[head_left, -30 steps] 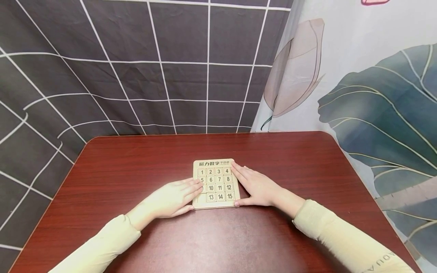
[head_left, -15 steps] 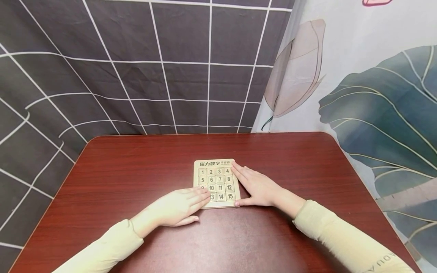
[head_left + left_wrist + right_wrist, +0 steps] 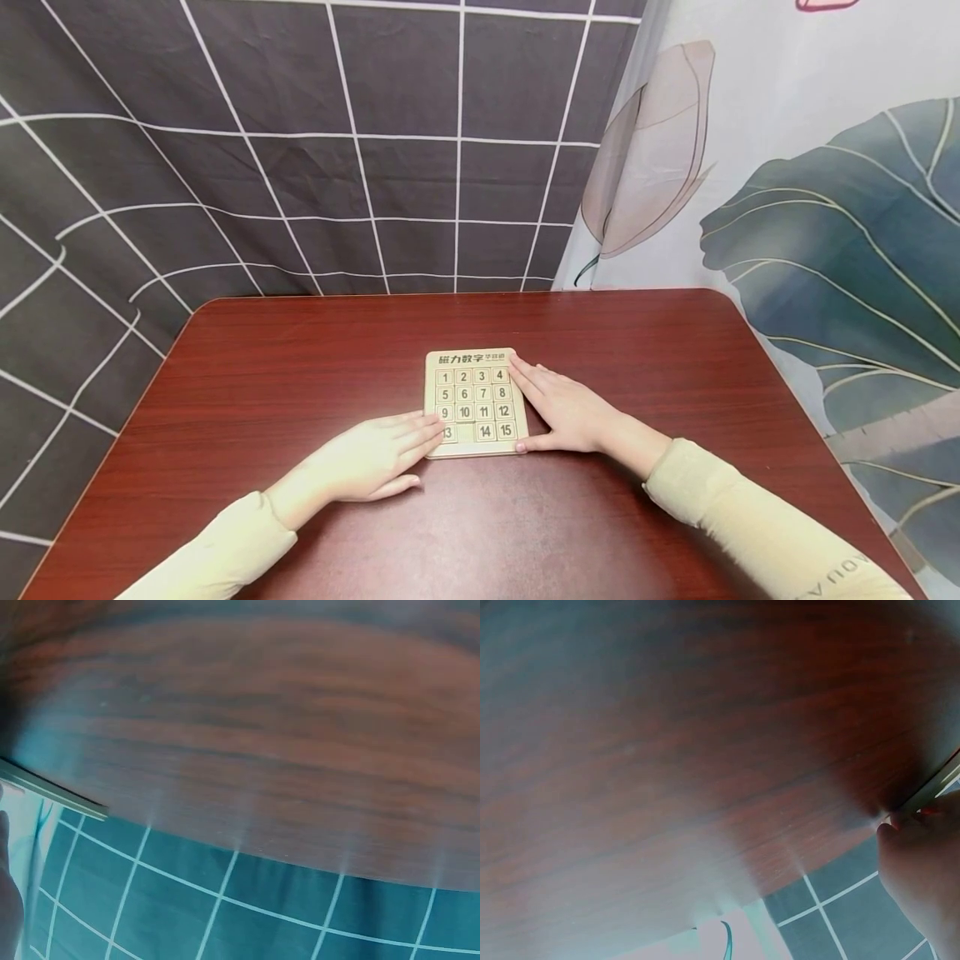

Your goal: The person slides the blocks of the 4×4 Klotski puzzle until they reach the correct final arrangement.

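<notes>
A pale sliding number puzzle (image 3: 474,402) lies on the table, its tiles numbered from 1 at the top left to 15 at the bottom right. In its bottom row, tile 13 sits at the left, followed by a gap and then 14 and 15. My left hand (image 3: 375,454) has straight fingers, their tips over the left part of tile 13. Along the puzzle's right edge my right hand (image 3: 573,412) rests, fingertips by the upper corner and thumb at the lower one. The puzzle's edge (image 3: 56,791) shows at the left in the left wrist view.
The reddish-brown table (image 3: 315,342) has rounded far corners. Behind it hangs a dark cloth (image 3: 405,175) with white grid lines. To the right is a pale curtain (image 3: 660,225) printed with large leaves.
My left hand went down to the bottom row and over tile 13, then back left. Tile 13 has slid left, so the gap is now second in that row. My right hand stays still.
</notes>
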Tool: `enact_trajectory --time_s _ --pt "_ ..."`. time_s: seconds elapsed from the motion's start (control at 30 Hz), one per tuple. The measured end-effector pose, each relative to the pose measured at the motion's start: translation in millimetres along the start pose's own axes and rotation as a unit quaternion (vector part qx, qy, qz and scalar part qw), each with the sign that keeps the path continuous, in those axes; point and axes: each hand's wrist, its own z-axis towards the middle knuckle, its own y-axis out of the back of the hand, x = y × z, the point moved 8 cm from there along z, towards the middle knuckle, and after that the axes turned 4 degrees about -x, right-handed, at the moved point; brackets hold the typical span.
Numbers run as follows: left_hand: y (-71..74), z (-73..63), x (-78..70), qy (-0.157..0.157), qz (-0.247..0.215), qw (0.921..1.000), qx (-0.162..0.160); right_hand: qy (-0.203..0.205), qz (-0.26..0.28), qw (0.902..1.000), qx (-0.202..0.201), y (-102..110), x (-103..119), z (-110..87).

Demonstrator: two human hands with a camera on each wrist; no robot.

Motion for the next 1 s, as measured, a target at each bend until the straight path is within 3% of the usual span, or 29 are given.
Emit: enact_trajectory --time_s 0.2,0.4,0.63,0.77,1.0 --pt "4.7 0.9 0.7 -0.005 0.004 1.0 -0.004 0.002 -0.002 1.0 -0.002 0 0 0.0" --pt "1.2 21.6 -2.0 -0.021 -0.003 0.9998 -0.002 0.007 0.0 0.9999 -0.012 2 1 -0.4" --pt "-13.4 42.0 -5.5 -0.012 -0.01 0.999 0.042 0.011 -0.002 0.9998 -0.016 2 2 -1.1" --pt "-17.1 39.9 -5.2 -0.004 0.0 0.9985 0.054 0.005 0.0 0.9999 -0.009 1 1 -1.1" --pt "-10.0 25.3 -2.3 0.003 0.013 0.9992 0.038 0.009 0.003 0.9999 -0.012 3 2 -1.2"
